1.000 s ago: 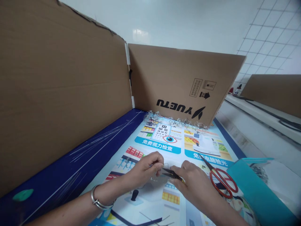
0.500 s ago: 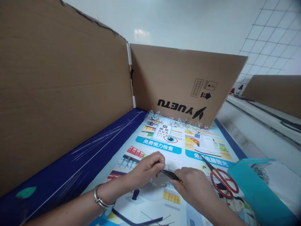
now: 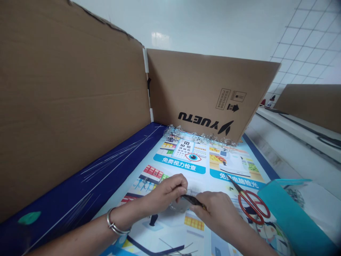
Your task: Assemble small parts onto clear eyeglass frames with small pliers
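Wire-shaping, apparently: the left hand [image 3: 174, 188] pinches thin wire [image 3: 191, 192], the right hand [image 3: 217, 206] grips pliers [image 3: 194, 200] just beside, and the next move likely calls for steadiness.

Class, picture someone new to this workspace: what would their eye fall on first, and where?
The red-handled scissors stand out, lying to the right of the person's right hand. Near the lower middle, that hand holds dark pliers close to the left hand. Behind, a large cardboard panel bears upside-down "YUETU" lettering.
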A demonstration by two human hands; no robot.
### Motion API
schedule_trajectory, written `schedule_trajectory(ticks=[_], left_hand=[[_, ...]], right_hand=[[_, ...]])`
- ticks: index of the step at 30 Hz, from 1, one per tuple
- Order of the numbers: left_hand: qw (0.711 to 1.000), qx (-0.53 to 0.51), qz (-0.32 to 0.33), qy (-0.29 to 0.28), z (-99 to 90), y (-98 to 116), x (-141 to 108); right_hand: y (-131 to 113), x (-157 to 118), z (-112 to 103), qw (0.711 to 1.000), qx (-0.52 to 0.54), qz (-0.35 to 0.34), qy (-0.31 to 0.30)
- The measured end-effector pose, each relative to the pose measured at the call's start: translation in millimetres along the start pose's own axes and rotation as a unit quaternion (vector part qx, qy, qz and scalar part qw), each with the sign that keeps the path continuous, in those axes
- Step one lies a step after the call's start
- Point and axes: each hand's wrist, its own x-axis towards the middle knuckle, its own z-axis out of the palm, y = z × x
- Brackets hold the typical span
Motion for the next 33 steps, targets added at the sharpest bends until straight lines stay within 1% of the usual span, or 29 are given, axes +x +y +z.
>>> schedule_trajectory(ticks=[13, 15, 17, 19, 21, 27, 30, 32, 33], left_hand=[[0.998, 0.053, 0.028, 0.001, 0.1, 2, 1], [0.999, 0.04, 0.017, 0.003, 0.6, 0, 0], [1.0, 0.007, -0.007, 0.008, 1.1, -1, 1], [0.999, -0.031, -0.027, 0.023, 1.1, -3, 1], [0.997, -0.06, -0.033, 0.044, 0.5, -3, 2], [0.99, -0.076, -0.036, 0.114, -0.9, -6, 4], [0.987, -0.073, -0.041, 0.141, 0.0, -8, 5], [0.985, -0.075, -0.044, 0.152, 1.2, -8, 5], [0.984, -0.079, -0.043, 0.157, 1.8, -8, 5]], right_hand=[[1, -1, 5, 1.0, 0.019, -0.014, 0.004], [1, 0, 6, 1.0, 0.018, -0.011, 0.005], [2, 1, 7, 1.0, 0.022, -0.009, 0.009], [4, 4, 8, 0.999, 0.032, -0.006, 0.017], [7, 6, 10, 0.999, 0.043, -0.001, 0.028], [20, 13, 19, 0.996, 0.063, 0.009, 0.055], [25, 18, 29, 0.992, 0.073, 0.023, 0.102], [27, 21, 38, 0.982, 0.104, 0.044, 0.148], [27, 22, 42, 0.979, 0.125, 0.046, 0.156]])
